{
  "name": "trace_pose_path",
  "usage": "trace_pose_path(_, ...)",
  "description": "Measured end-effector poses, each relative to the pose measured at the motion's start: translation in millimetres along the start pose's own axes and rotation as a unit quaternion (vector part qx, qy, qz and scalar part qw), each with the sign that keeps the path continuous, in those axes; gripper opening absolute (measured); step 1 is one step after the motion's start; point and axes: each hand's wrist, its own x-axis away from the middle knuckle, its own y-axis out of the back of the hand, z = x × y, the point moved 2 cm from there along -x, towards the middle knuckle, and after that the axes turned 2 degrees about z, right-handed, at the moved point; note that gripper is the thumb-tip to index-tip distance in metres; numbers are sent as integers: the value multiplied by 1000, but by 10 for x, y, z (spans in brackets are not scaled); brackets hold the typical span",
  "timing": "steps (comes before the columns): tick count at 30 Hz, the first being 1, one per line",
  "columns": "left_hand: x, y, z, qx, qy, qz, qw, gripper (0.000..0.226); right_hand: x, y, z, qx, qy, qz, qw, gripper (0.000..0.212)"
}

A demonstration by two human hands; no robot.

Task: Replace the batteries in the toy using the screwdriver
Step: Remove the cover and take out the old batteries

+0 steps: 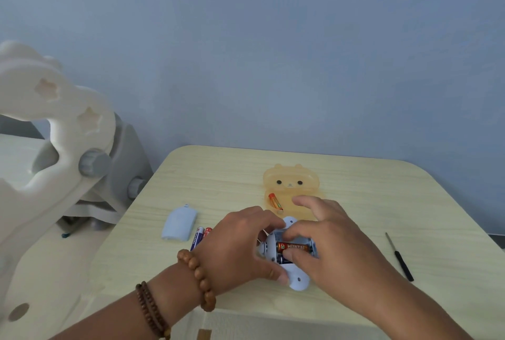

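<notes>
battery swap under way at a pale wooden table

a person's two hands worked over a small light-blue toy [296,281] near the front middle of the table [355,189], its battery bay open and facing up. the left hand [240,246] was closed around the toy's left end, steadying it, while the right hand [328,241] pinched an orange battery [293,246] lying in the bay between thumb and forefinger, the other fingers spread loosely above. whether the battery was going in or coming out could not be told.

the toy looked like light, hard, smooth plastic, likely to slide on the tabletop unless gripped by its rounded ends, as the left hand did. the battery, small, stiff and slick, seemed best taken by its middle and tipped against the spring end.

a blue cover [179,226] lay to the left, with two more batteries [200,235] just beside the left hand. another orange battery [275,201] rested on an orange bear-shaped tray [291,179] farther back. the screwdriver [399,256] lay untouched at the right.
</notes>
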Motion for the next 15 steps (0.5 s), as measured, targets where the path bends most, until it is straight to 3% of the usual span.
trace_pose_path(5,-18,7,14,-3,3,3,1000,69,-93,-19,-119,-94,30,-22,995,5)
trace_pose_path(8,-16,23,26,-7,5,-4,1000,71,-50,-1,-178,-139,11,-122,983,4)
trace_pose_path(11,-12,31,25,-7,5,0,1000,75,-49,30,-248,-290,-61,-209,932,17)
trace_pose_path(15,-16,33,14,-2,2,2,1000,76,-169,52,-348,-399,-123,-203,886,29)
